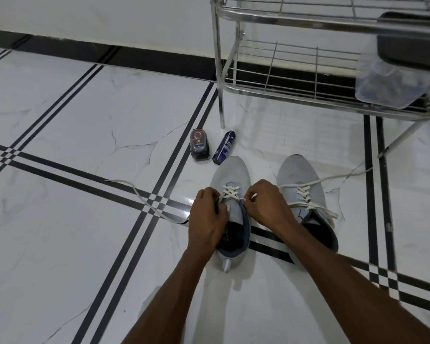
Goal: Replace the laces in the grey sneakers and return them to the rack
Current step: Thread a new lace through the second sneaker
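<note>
- Floor (85,108): white marbled tile, black double stripes.
- Two grey sneakers side by side: left one (233,175), right one (298,175); loose lace end (144,203) trails left.
- Dark polish bottle (199,145) and blue spray can (223,147) lying just beyond.
- Metal rack (220,95) legs stand behind.

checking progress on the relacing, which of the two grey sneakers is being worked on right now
The left sneaker: both hands, left hand and right hand, are at its white lace. The right sneaker stands untouched beside it, laced with loose ends.
</note>
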The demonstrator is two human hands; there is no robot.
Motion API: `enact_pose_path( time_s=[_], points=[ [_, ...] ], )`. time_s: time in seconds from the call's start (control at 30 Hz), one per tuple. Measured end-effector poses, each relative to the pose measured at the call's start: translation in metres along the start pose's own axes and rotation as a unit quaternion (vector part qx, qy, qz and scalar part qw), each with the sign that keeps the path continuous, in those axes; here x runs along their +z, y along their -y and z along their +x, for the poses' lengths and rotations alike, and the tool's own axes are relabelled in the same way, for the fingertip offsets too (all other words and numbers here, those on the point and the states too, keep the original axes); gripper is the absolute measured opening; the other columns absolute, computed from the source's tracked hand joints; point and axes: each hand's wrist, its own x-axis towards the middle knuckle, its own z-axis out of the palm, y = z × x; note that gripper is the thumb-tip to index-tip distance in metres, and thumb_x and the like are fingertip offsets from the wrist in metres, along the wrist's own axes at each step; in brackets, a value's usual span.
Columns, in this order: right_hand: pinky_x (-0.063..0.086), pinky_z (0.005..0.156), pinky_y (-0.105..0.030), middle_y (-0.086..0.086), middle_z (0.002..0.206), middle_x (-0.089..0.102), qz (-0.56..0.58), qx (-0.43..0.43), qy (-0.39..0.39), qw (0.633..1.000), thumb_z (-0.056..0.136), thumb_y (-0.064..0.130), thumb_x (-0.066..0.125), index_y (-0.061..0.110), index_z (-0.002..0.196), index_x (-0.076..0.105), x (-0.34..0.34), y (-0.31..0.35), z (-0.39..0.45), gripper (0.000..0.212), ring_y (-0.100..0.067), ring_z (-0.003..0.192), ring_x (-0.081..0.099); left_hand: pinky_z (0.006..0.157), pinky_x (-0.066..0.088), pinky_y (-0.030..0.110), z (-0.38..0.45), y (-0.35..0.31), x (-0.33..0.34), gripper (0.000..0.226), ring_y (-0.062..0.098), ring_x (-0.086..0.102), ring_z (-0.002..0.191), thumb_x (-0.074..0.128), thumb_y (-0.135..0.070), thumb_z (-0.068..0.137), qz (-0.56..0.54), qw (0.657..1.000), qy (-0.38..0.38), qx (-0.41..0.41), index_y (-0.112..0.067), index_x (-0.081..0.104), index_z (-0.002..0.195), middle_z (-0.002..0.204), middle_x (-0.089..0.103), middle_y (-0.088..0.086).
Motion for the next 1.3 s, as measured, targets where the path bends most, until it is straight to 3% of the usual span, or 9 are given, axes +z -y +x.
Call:
enact_pose_path(
  time_s=[0.17,0.27,0.47,0.63,0.73,0.83,1.0,1.17,1.3],
  points=[
    [0.051,0.084,-0.039,0.002,0.093,0.071,-0.037,0.024,0.053,0.998,0.093,0.033,0.063,0.026,0.092,0.073,-0.02,0.009,-0.001,0.012,-0.021,0.09,0.065,0.064,0.038,0.013,-0.001,-0.01,-0.009,0.024,0.006,0.055,0.086,0.066,-0.035,0.09,-0.001,1.0,-0.027,0.002,-0.024,0.06,0.11,0.101,0.057,-0.011],
    [0.048,0.058,-0.021,0.005,0.069,0.07,0.093,0.036,0.052,0.994,0.093,0.035,0.066,0.022,0.093,0.072,-0.05,0.018,0.005,0.014,-0.007,0.061,0.062,0.072,0.048,0.022,0.016,-0.019,-0.015,0.026,0.009,0.057,0.085,0.069,-0.033,0.092,-0.108,0.993,-0.031,0.033,-0.026,0.062,0.117,0.114,0.06,-0.014],
    [0.045,0.06,-0.024,0.004,0.061,0.067,0.282,0.073,0.048,0.956,0.098,0.033,0.063,0.01,0.099,0.065,-0.102,0.038,0.015,0.022,-0.008,0.054,0.053,0.083,0.056,0.034,0.051,-0.057,-0.025,0.029,0.012,0.07,0.099,0.075,-0.028,0.093,-0.239,0.94,0.237,0.052,-0.017,0.07,0.12,0.11,0.075,-0.003],
    [0.045,0.059,-0.024,0.004,0.066,0.069,0.265,0.09,0.043,0.959,0.097,0.032,0.065,0.011,0.099,0.066,-0.105,0.027,0.015,0.022,-0.007,0.057,0.055,0.084,0.06,0.048,0.062,-0.029,-0.017,0.034,0.015,0.071,0.095,0.076,-0.039,0.088,-0.231,0.97,0.04,-0.06,-0.026,0.068,0.119,0.108,0.074,-0.007],
    [0.045,0.06,-0.025,0.001,0.07,0.072,0.276,0.09,0.062,0.955,0.096,0.032,0.066,0.011,0.1,0.065,-0.096,0.029,0.014,0.022,-0.008,0.058,0.055,0.08,0.057,0.031,0.064,-0.033,-0.022,0.065,0.018,0.067,0.102,0.083,-0.041,0.081,-0.245,0.956,0.161,0.01,-0.035,0.054,0.139,0.13,0.062,-0.008],
    [0.044,0.061,-0.027,0.0,0.074,0.074,0.274,0.091,0.074,0.955,0.096,0.029,0.065,0.01,0.103,0.064,-0.09,0.032,0.015,0.02,-0.009,0.059,0.057,0.06,0.048,0.019,0.069,-0.047,-0.026,0.019,0.011,0.069,0.081,0.071,-0.026,0.096,-0.23,0.948,0.202,0.081,-0.017,0.076,0.112,0.106,0.077,-0.001],
    [0.044,0.062,-0.027,0.001,0.076,0.075,0.268,0.079,0.075,0.957,0.097,0.028,0.064,0.011,0.101,0.064,-0.091,0.027,0.014,0.017,-0.007,0.059,0.057,0.085,0.059,0.044,0.082,-0.013,-0.039,0.027,0.021,0.071,0.096,0.072,-0.039,0.087,-0.111,0.989,-0.055,-0.076,-0.033,0.075,0.113,0.111,0.076,-0.008],
    [0.044,0.061,-0.028,-0.002,0.079,0.075,0.292,0.082,0.084,0.949,0.098,0.026,0.065,0.006,0.104,0.064,-0.087,0.028,0.016,0.021,-0.012,0.063,0.057,0.061,0.053,0.023,0.075,-0.039,-0.037,0.048,0.004,0.065,0.07,0.081,-0.024,0.088,-0.202,0.95,0.227,0.071,-0.02,0.066,0.133,0.131,0.066,-0.005],
    [0.044,0.06,-0.027,-0.001,0.079,0.075,0.292,0.092,0.084,0.948,0.098,0.023,0.064,0.005,0.105,0.064,-0.086,0.023,0.015,0.019,-0.013,0.064,0.057,0.074,0.055,0.034,0.08,-0.023,-0.025,0.011,0.004,0.068,0.08,0.073,-0.032,0.092,-0.095,0.993,0.055,0.039,-0.026,0.081,0.097,0.093,0.077,-0.011]
  ],
)
